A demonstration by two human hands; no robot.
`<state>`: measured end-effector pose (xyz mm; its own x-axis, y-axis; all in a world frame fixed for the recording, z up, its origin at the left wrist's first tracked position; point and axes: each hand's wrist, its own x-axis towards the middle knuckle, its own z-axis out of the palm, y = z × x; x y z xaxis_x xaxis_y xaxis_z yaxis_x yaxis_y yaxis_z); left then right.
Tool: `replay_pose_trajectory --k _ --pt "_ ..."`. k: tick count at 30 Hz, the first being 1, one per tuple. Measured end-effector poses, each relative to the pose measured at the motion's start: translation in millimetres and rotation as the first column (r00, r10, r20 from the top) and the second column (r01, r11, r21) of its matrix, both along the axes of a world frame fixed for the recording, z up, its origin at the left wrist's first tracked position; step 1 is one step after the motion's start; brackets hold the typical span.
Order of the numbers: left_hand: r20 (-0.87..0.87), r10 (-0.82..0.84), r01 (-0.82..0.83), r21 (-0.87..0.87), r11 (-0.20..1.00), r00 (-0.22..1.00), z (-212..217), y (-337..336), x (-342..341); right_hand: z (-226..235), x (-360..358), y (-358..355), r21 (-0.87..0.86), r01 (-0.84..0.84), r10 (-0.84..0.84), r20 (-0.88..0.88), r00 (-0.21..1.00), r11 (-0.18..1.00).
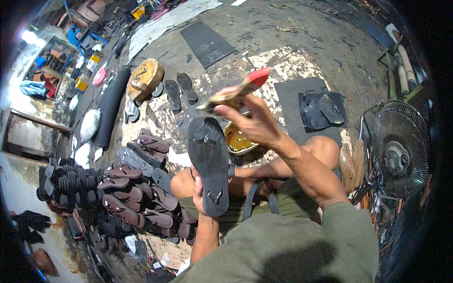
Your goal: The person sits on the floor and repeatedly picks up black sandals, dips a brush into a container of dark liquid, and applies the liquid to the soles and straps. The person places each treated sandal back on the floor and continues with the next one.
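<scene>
My left hand (198, 194) grips the edge of a black flip-flop (207, 158) near its heel end. The flip-flop is held up with a broad face toward me; a shiny, wet-looking patch shows at its toe end and a small strap piece near the heel. Just above the toe end, my right hand (258, 120) is closed around a paintbrush (257, 81) with a red-tipped handle. The bristles point left and are slightly blurred, apart from the sole. Below my right hand stands a bowl of yellow-brown glue-like liquid (239, 140), partly hidden by hand and sole.
Piled brown flip-flops (127, 188) and stacked black soles (71, 184) lie at my left. Ahead are a pair of black soles (180, 92), a round wooden block (145, 78) and a black roll (113, 106). A caged fan (398, 151) and dark sheets (295, 101) are at right.
</scene>
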<state>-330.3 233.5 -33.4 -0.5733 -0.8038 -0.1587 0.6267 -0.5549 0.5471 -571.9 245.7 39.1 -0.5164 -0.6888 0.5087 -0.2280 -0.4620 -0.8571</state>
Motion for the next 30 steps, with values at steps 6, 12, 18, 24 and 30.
replay_pose_trajectory --k 6,12,18,24,30 --pt "-0.461 0.047 0.055 0.205 0.977 0.886 12.3 -34.5 -43.8 -37.8 49.1 18.6 -0.02 0.01 -0.016 -0.276 0.961 1.0" --pt "-0.385 -0.224 0.281 0.099 0.954 0.895 -19.1 -89.7 -46.7 -47.9 107.8 74.9 0.128 -0.199 0.209 -0.074 0.975 0.972" --pt "-0.371 -0.15 0.274 0.309 0.911 0.916 -5.0 -44.6 -72.5 -69.3 26.8 -7.2 0.028 0.016 0.002 -0.561 0.828 0.999" --pt "-0.085 -0.247 0.256 0.126 0.958 0.965 -55.7 -108.1 -74.3 -72.4 54.6 23.5 0.089 -0.113 0.136 -0.327 0.935 0.99" --pt "0.093 -0.153 0.144 0.1 0.985 0.984 -70.1 -214.4 -178.2 -64.8 19.2 76.9 0.23 0.11 -0.057 -0.225 0.973 0.967"
